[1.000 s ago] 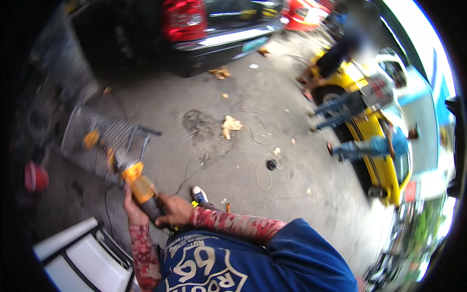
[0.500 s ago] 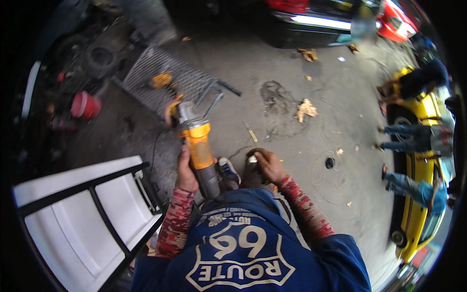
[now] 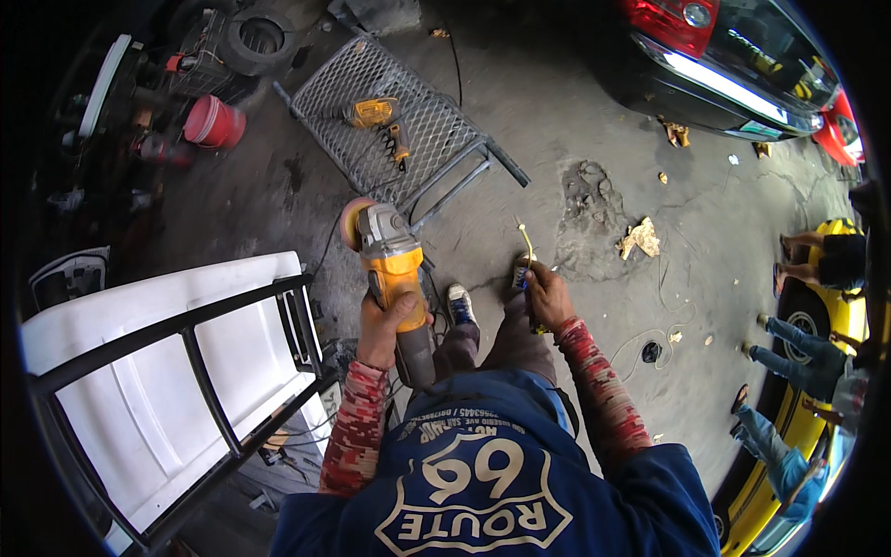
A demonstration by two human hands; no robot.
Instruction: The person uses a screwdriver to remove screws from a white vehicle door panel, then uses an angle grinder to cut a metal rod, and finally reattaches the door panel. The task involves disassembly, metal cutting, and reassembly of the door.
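My left hand (image 3: pixel 379 336) is closed around the body of a yellow and grey angle grinder (image 3: pixel 397 278). The grinder's round disc (image 3: pixel 355 223) points away from me, just short of a metal mesh rack (image 3: pixel 408 102). In my right hand (image 3: pixel 550 299) is what looks like a tape measure (image 3: pixel 528 243); a thin, bent yellow strip with a pale tip sticks out past my fingers. The rest of it is mostly hidden, though a bit of yellow and black shows beneath the hand. Both hands are above my legs, apart from each other.
A yellow power tool (image 3: pixel 373 113) lies on the rack. To my left stands a white panel with a black tubular frame (image 3: pixel 190 362). A red bucket (image 3: pixel 214 123) and a tyre (image 3: pixel 260 39) are far left. Dark car (image 3: pixel 733 56) far right; people near a yellow car (image 3: pixel 780 436). Cables cross the floor.
The view has shifted, so the rack, cars and people sit farther right and the picture is sharper. My right hand has lifted a little outward. The grinder stays in my left hand.
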